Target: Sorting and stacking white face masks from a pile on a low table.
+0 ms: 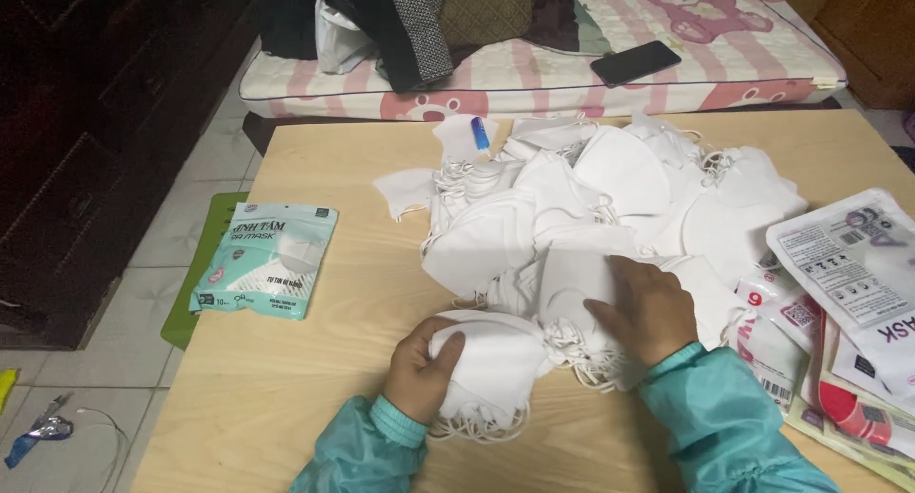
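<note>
Left hand point(421, 364) gripping small stack of white masks point(491, 369) at desk point(286, 379) edge; right hand point(646, 307) flat, fingers spread, pressing mask pile point(610, 202).

I saw a small stack of white folded face masks point(491, 364) near the front edge of the wooden table point(315, 359), flat and bunched, with thin ear loops spilling out toward that edge. It was held at its left end, fingers curled over the top mask. Farther back on the table, a large loose heap of white masks point(610, 193) sprawled, touching the stack.
</note>
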